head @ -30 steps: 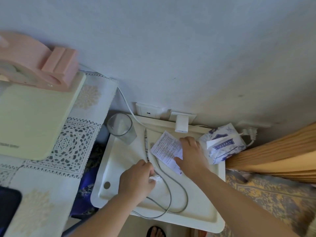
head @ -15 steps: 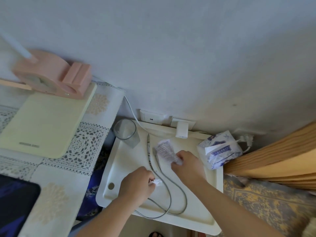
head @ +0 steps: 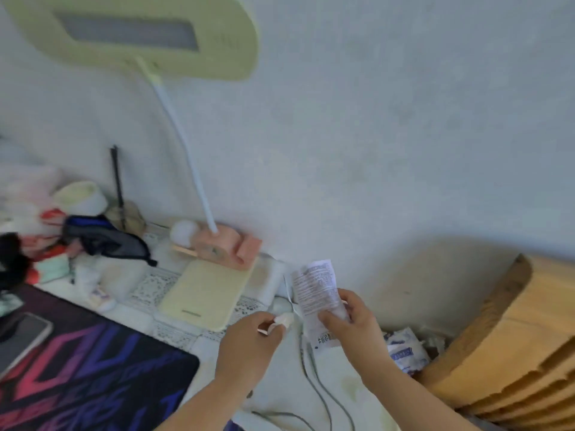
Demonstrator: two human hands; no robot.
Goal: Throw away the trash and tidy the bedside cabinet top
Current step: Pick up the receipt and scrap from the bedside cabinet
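Note:
My right hand (head: pixel 351 326) grips a printed paper leaflet (head: pixel 315 293) and holds it upright above the white bedside cabinet top (head: pixel 336 381). My left hand (head: pixel 249 343) pinches a small white crumpled scrap (head: pixel 284 319) between its fingertips, just left of the leaflet. A grey cable (head: pixel 314 374) loops across the cabinet top below both hands. A blue-and-white tissue pack (head: pixel 404 349) lies at the cabinet's right edge, partly hidden by my right wrist.
A desk to the left carries a pink lamp base (head: pixel 224 248), a pale yellow pad (head: pixel 202 295), a dark patterned mat (head: pixel 77 374), a phone (head: pixel 21 340) and piled clutter (head: pixel 62 231). The lamp head (head: pixel 137 35) hangs overhead. A wooden bed frame (head: pixel 510 343) stands on the right.
The view has tilted up and left. My right hand lifted the leaflet off the cabinet top and my left hand rose with the white scrap.

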